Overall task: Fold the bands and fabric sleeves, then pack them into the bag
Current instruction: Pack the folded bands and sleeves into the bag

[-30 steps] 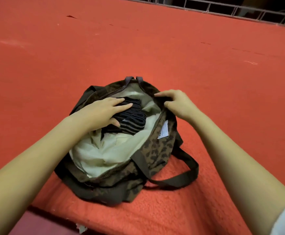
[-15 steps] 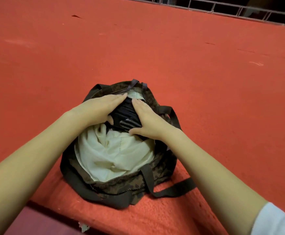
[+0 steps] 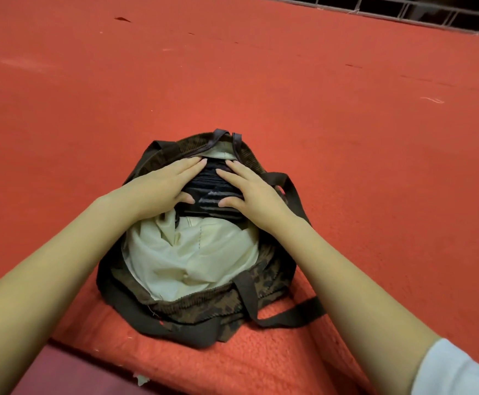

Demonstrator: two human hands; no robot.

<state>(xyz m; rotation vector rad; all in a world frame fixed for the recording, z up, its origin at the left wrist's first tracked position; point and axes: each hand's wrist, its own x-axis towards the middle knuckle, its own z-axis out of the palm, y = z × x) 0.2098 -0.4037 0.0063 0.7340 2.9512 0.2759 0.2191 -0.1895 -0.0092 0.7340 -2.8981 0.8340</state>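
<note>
A brown leopard-print bag [image 3: 272,280] with dark straps stands open on the red surface, showing its cream lining [image 3: 192,263]. Dark striped folded fabric [image 3: 208,192] lies inside at the far end of the opening. My left hand [image 3: 161,186] and my right hand [image 3: 249,192] both press flat on that fabric, one on each side, with fingers straight and pointing away from me. Most of the fabric is hidden under my palms.
The red cloth-covered surface [image 3: 346,138] stretches far behind and to both sides of the bag. Its near edge [image 3: 118,363] drops to a dark maroon strip just below the bag. A metal railing [image 3: 403,10] runs along the far right edge.
My right hand left the bag's rim and came down on the dark fabric beside my left hand. Both hands now press it flatter and deeper toward the far end.
</note>
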